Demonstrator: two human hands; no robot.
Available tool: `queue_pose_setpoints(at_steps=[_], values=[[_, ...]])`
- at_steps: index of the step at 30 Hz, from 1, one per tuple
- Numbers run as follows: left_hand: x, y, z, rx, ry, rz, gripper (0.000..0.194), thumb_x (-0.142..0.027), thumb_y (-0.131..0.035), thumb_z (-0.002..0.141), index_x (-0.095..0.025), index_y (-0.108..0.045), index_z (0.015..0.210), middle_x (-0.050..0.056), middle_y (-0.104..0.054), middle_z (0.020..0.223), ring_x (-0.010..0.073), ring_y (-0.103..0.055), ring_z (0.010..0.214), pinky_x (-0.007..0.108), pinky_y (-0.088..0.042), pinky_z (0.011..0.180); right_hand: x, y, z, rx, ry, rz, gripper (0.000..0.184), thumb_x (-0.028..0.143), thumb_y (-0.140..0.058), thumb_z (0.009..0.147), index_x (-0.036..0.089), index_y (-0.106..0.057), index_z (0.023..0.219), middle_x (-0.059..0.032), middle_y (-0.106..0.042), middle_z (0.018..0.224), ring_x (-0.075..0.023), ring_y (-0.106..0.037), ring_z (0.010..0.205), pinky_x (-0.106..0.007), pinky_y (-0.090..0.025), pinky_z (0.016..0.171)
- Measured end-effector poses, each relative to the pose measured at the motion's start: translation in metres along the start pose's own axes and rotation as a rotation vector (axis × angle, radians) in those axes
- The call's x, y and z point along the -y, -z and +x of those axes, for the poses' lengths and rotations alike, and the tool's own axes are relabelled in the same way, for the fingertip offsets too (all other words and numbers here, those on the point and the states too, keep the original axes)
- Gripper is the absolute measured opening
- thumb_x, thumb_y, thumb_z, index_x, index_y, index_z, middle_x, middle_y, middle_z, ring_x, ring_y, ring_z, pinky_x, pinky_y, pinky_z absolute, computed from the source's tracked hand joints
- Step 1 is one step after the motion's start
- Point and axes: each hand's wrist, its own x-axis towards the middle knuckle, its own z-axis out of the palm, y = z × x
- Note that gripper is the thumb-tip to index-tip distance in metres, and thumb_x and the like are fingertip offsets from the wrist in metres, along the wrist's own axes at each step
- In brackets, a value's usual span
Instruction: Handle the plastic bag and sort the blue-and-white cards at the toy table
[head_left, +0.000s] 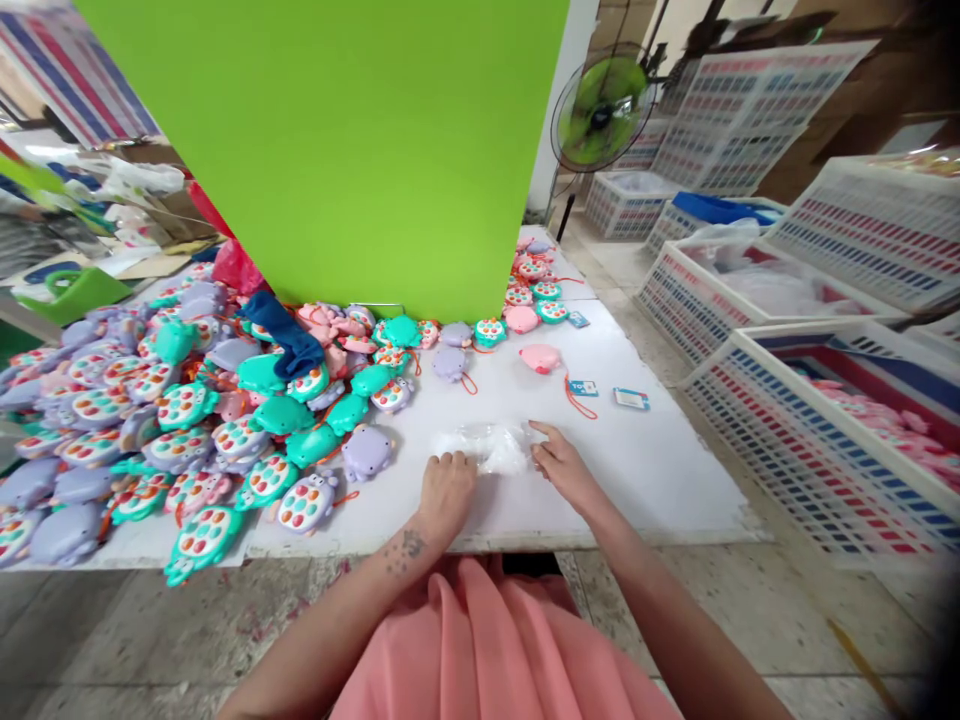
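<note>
Salmon-pink draped cloth garment (pixel 480 645), foremost. Clear crumpled plastic bag (pixel 504 448) on white rectangular tabletop (pixel 645 480), between separated hands: curled left hand (pixel 448 492), grip unclear; right hand (pixel 561 464), fingers parted.

A loose coral-pink garment (pixel 480 655) hangs in soft folds; dark, paw-like markings (pixel 411 543) dot the bare left forearm (pixel 337 612).

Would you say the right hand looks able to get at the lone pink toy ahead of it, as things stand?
Probably yes: the right hand is beside the clear plastic bag, and the pink toy lies beyond it, with white tabletop between and nothing visibly blocking.
</note>
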Motion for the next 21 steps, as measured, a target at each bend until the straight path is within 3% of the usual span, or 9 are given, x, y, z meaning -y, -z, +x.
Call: queue_pose_setpoints(at_steps=[6,15,21], values=[[0.019,-0.003,0.001,0.017,-0.058,0.024,0.015,-0.009,-0.044,0.087,-0.014,-0.058,0.090,0.009,-0.061,0.081,0.0236,-0.058,0.077,0.036,-0.038,0.067,-0.010,0.008,0.004,-0.043,0.113,-0.245,0.047,0.036,-0.037,0.087,0.016,-0.044,0.129,0.0016,-0.051,0.065,-0.0183,-0.053,0.065,-0.032,-0.042,0.069],[0.043,-0.002,0.006,-0.051,-0.305,0.071,0.012,-0.014,-0.048,0.089,-0.018,-0.058,0.092,0.006,-0.058,0.085,0.0205,-0.052,0.083,0.034,-0.034,0.072,-0.021,0.036,0.021,0.027,0.157,-0.335,0.044,0.032,-0.038,0.088,0.022,-0.048,0.130,-0.0011,-0.058,0.077,-0.0185,-0.057,0.069,-0.033,-0.045,0.072],[0.061,-0.014,0.009,-0.044,-0.384,-0.066,0.015,-0.021,-0.052,0.088,-0.024,-0.061,0.100,0.002,-0.060,0.091,0.0173,-0.050,0.089,0.031,-0.034,0.078,-0.024,0.052,0.034,0.056,0.177,-0.382,0.043,0.029,-0.037,0.089,0.021,-0.050,0.129,-0.0042,-0.063,0.088,-0.0196,-0.060,0.076,-0.034,-0.046,0.076]])
